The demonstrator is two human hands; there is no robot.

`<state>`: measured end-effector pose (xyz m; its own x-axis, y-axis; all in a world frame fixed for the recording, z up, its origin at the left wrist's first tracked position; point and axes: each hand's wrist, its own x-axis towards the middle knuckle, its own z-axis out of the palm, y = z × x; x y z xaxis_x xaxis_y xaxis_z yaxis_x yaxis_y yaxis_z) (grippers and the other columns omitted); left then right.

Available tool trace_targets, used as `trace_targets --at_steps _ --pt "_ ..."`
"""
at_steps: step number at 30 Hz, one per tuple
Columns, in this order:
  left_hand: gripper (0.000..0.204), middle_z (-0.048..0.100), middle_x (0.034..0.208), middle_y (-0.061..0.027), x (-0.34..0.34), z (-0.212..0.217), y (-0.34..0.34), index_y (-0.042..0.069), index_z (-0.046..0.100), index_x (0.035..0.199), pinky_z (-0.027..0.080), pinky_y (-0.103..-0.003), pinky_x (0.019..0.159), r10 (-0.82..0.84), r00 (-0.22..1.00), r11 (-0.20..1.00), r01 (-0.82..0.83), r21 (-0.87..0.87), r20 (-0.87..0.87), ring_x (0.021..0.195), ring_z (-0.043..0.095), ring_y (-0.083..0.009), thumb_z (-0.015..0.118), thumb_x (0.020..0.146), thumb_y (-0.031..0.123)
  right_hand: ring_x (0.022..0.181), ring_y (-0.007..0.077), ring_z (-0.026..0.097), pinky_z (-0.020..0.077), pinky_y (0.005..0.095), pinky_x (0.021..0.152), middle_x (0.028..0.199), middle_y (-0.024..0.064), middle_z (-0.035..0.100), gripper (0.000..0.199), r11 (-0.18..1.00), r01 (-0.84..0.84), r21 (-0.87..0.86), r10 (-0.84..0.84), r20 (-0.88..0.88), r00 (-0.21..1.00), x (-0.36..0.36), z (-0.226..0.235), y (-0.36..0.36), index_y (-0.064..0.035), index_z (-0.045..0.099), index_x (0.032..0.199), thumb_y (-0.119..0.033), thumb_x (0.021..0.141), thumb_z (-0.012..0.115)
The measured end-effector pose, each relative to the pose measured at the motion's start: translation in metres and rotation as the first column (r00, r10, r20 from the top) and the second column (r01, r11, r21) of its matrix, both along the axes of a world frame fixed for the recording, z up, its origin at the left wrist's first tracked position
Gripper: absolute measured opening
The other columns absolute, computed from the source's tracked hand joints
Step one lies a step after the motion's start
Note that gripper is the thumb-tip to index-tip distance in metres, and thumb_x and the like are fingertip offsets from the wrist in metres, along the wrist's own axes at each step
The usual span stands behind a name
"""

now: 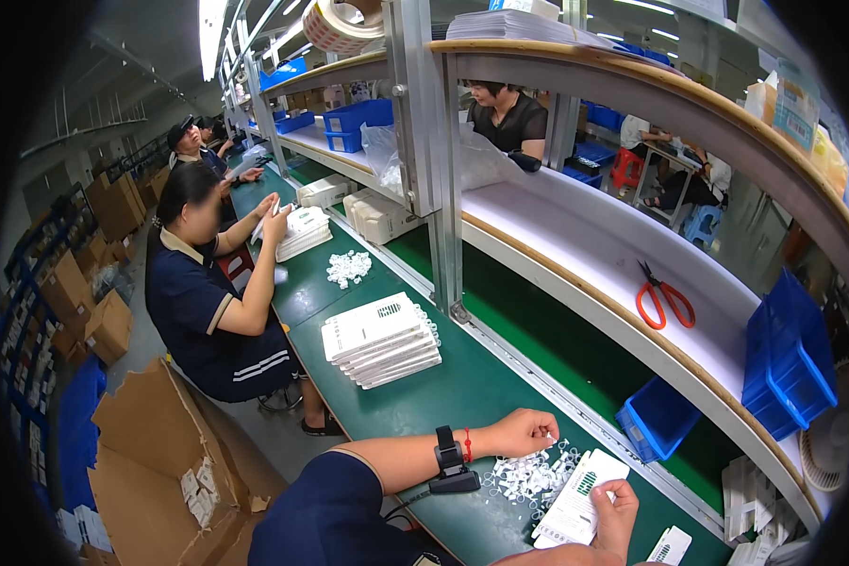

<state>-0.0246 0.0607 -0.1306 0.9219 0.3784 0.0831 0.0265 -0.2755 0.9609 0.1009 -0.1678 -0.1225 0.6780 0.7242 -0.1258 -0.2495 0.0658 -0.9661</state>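
Observation:
My left hand (524,432), with a black strap and a red bracelet at the wrist, is closed in a pinch at the far side of a pile of small white plastic pieces (522,478). A bit of white shows at its fingertips. My right hand (615,512) grips a flat white box (575,505) with green print by its right side, thumb on top. The box lies tilted beside the pile, and some of it is hidden by my fingers. Another white box (670,545) lies right of my right hand, partly cut off by the picture's edge.
A stack of white boxes (377,340) stands on the green table (396,410) left of my hands. Beyond it a co-worker (212,274) handles a box. Red-handled pliers (665,297) lie on the shelf; blue bins (658,420) stand at right. An open carton (151,453) is at lower left.

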Motion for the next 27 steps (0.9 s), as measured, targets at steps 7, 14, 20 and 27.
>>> trace_targets --at_steps 7,14,20,27 --pt "0.011 0.060 0.069 -0.0019 0.0007 0.0004 0.0000 0.002 0.062 0.089 0.045 -0.025 0.056 -0.008 1.000 0.999 0.007 -0.035 -0.018 0.060 0.054 -0.0078 0.066 0.080 0.007 0.074 0.0135 0.060 0.0492 0.0281 0.071 0.085 0.0112 0.065 0.009 1.000 -0.010 0.009 0.010 -0.007 1.000 0.0032 -0.0034 -0.0013 -0.0017 0.054 0.083 0.003 0.083 0.062" --pt "0.009 0.056 0.065 0.0026 -0.0003 0.0015 -0.0014 0.001 0.060 0.092 0.041 -0.020 0.050 -0.030 0.999 1.000 0.030 -0.010 -0.020 0.057 0.049 -0.0022 0.064 0.085 0.006 0.074 0.0140 0.059 0.0493 0.0286 0.071 0.086 0.0113 0.064 0.009 0.999 -0.008 -0.034 0.009 0.005 1.000 0.0022 -0.0013 -0.0028 -0.0016 0.053 0.084 0.003 0.084 0.062" --pt "0.009 0.056 0.065 0.0016 -0.0012 0.0000 0.0007 0.001 0.060 0.091 0.041 -0.021 0.051 -0.029 0.999 1.000 0.029 -0.005 -0.027 0.057 0.050 -0.0032 0.063 0.085 0.007 0.076 0.0139 0.059 0.0489 0.0286 0.073 0.087 0.0112 0.064 0.009 1.000 -0.011 -0.019 0.011 -0.017 1.000 0.0007 -0.0016 -0.0017 -0.0012 0.054 0.084 0.003 0.084 0.062" --pt "0.009 0.058 0.067 -0.0020 0.0007 0.0053 -0.0021 0.001 0.062 0.088 0.044 -0.025 0.054 -0.014 0.999 0.999 0.012 0.047 0.039 0.058 0.053 -0.0078 0.063 0.081 0.007 0.075 0.0135 0.059 0.0485 0.0275 0.072 0.084 0.0094 0.063 0.010 1.000 -0.014 -0.002 0.014 0.014 1.000 0.0031 0.0023 -0.0039 -0.0021 0.054 0.083 0.002 0.082 0.063"
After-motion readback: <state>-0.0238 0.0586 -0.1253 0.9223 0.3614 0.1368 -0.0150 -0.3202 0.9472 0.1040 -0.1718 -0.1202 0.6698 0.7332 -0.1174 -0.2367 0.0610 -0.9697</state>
